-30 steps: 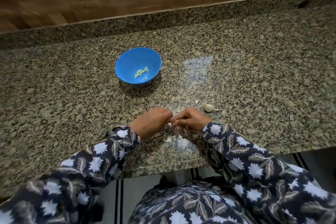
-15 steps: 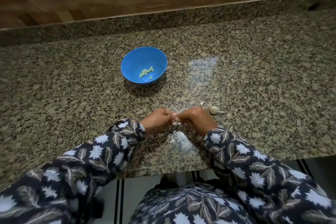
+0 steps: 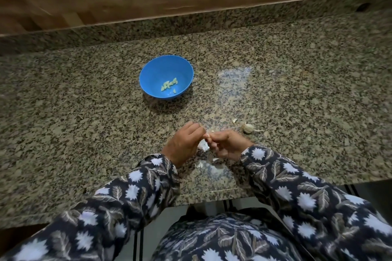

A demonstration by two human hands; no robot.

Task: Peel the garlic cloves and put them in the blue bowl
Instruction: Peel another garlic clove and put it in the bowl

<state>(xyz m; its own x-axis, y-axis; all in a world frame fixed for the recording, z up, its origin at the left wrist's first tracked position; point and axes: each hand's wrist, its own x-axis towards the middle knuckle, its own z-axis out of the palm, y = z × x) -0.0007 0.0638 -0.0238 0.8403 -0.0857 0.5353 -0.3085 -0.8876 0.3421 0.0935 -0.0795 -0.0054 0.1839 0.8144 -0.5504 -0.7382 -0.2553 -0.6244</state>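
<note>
A person's left hand (image 3: 182, 144) and right hand (image 3: 228, 144) both pinch one garlic clove (image 3: 209, 134) between curled fingertips over a granite counter (image 3: 84, 133), with loose skins (image 3: 203, 145) below (a garlic head (image 3: 247, 127) waits at 2 o'clock). Peeling from the tip in small tugs should spare the flesh. At 11 o'clock, the blue bowl (image 3: 157, 70) holds a few peeled cloves (image 3: 168, 86).

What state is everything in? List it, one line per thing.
Round blue plastic bowl: upright on speckled granite counter.
Pale peeled garlic cloves: inside the bowl.
Small whitish clove: pinched between both hands.
Left hand: pinching it.
Right hand: pinching it.
White garlic bulb: lying untouched.
</note>
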